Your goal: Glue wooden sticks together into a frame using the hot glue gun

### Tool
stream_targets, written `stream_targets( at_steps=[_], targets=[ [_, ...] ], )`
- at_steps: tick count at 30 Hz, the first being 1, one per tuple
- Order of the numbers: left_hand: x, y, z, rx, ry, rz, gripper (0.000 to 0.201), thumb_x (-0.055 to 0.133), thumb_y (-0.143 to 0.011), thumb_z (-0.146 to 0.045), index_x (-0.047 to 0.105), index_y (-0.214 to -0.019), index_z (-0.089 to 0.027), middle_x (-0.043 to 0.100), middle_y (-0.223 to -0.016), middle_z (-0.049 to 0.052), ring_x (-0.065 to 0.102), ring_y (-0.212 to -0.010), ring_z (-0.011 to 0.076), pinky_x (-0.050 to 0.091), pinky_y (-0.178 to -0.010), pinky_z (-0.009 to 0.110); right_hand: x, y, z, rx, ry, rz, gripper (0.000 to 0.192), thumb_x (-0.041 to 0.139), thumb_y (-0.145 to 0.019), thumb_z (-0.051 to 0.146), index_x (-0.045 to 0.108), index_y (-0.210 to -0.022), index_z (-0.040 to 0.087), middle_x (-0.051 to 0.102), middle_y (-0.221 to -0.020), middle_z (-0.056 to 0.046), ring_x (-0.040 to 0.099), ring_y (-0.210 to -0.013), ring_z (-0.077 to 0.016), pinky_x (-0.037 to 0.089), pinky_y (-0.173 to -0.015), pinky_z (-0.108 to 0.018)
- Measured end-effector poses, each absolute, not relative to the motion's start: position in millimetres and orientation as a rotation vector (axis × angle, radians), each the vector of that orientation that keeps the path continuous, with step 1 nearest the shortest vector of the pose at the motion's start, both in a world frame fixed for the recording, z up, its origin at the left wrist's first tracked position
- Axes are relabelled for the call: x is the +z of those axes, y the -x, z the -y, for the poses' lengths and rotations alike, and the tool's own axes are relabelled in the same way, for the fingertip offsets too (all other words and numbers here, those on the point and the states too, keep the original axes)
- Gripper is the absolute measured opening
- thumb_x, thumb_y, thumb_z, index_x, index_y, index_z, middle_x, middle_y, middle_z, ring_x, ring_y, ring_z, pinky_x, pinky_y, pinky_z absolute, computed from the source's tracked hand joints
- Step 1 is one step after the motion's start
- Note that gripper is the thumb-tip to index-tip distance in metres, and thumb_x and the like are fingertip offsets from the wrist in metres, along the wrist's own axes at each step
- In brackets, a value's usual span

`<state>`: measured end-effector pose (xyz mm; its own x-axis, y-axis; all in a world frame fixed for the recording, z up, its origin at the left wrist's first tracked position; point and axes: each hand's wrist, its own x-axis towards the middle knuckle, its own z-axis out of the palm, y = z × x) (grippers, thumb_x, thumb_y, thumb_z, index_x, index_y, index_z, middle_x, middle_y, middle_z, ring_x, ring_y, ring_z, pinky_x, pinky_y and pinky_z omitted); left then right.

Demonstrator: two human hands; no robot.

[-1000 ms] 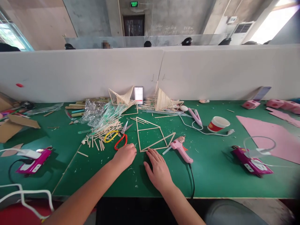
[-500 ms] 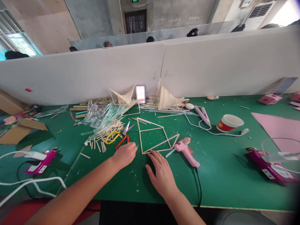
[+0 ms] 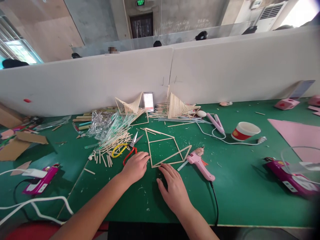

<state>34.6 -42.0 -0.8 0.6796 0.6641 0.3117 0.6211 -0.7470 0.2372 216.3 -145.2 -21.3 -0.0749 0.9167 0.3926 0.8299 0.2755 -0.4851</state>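
A flat frame of thin wooden sticks lies on the green table, with a slanting triangle of sticks at its right side. My left hand is at the frame's left side, fingers stretched out and fingertips touching or nearly touching the stick there. My right hand rests with fingers spread and thumb apart, fingertips at the front stick. Neither hand appears to hold anything. Scissors with one yellow and one red handle lie half opened just beyond my left hand. To the right of the frame lies a pink glue gun.
Short cut sticks and clear plastic wrapping are heaped at left. Two curved stick models and a phone stand before the white partition. A paper cup and power strips sit farther out.
My left hand has moved slightly right to the frame's left side, and its fingers have straightened from a curl. My right hand stays at the front stick. The view has shifted slightly.
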Motion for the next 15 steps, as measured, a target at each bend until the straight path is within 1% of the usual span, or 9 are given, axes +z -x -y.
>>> stream_targets(
  at_steps=[3, 6, 9, 11, 13, 15],
  targets=[
    [0.6, -34.3, 53.3, 0.569, -2.755, -1.067, 0.028, 0.046, -0.088, -0.008, 0.063, -0.108, -0.017, 0.064, -0.113, 0.009, 0.058, -0.108, 0.0237, 0.05, -0.095, 0.039, -21.5, -217.0, 144.6, 0.199, 1.553, 1.885, 0.035, 0.053, -0.087, 0.021, 0.061, -0.121, 0.015, 0.063, -0.127, -0.014, 0.055, -0.121, -0.0284, 0.048, -0.1, -0.05],
    [0.8, -35.7, 69.2, 0.568, -2.718, -1.098, 0.024, 0.051, -0.088, -0.013, 0.062, -0.109, -0.017, 0.063, -0.111, 0.009, 0.059, -0.105, 0.0242, 0.052, -0.093, 0.039, -23.9, -219.6, 142.8, 0.229, 1.519, 1.85, 0.036, 0.046, -0.088, 0.013, 0.062, -0.12, 0.016, 0.064, -0.126, -0.013, 0.056, -0.12, -0.0266, 0.048, -0.1, -0.05],
    [-0.4, -39.5, 87.2, 0.571, -2.689, -1.117, 0.025, 0.052, -0.088, -0.016, 0.06, -0.112, -0.018, 0.063, -0.111, 0.01, 0.059, -0.104, 0.0244, 0.053, -0.091, 0.039, -27.6, -223.6, 140.8, 0.269, 1.475, 1.819, 0.05, 0.037, -0.082, 0.002, 0.061, -0.122, 0.02, 0.064, -0.126, -0.01, 0.057, -0.12, -0.0234, 0.049, -0.1, -0.048],
    [-1.9, -41.5, 97.8, 0.576, -2.676, -1.124, 0.025, 0.051, -0.089, -0.016, 0.059, -0.112, -0.017, 0.063, -0.109, 0.01, 0.059, -0.103, 0.0251, 0.054, -0.089, 0.039, -30.0, -225.8, 139.8, 0.3, 1.457, 1.799, 0.057, 0.036, -0.078, -0.002, 0.061, -0.124, 0.021, 0.064, -0.126, -0.009, 0.057, -0.12, -0.0224, 0.049, -0.101, -0.047],
    [-3.9, -42.7, 106.1, 0.582, -2.668, -1.117, 0.024, 0.049, -0.09, -0.016, 0.059, -0.111, -0.017, 0.064, -0.107, 0.011, 0.06, -0.101, 0.0251, 0.055, -0.087, 0.04, -31.8, -227.0, 139.3, 0.33, 1.451, 1.777, 0.06, 0.036, -0.075, -0.003, 0.061, -0.124, 0.021, 0.064, -0.126, -0.008, 0.057, -0.12, -0.0219, 0.048, -0.101, -0.046],
    [-5.6, -44.2, 111.4, 0.585, -2.672, -1.086, 0.025, 0.048, -0.089, -0.015, 0.059, -0.112, -0.016, 0.064, -0.109, 0.011, 0.06, -0.102, 0.0251, 0.054, -0.088, 0.04, -32.9, -227.4, 139.0, 0.361, 1.45, 1.756, 0.061, 0.036, -0.073, -0.003, 0.063, -0.123, 0.021, 0.064, -0.127, -0.008, 0.056, -0.121, -0.0218, 0.047, -0.103, -0.046]
  ],
)
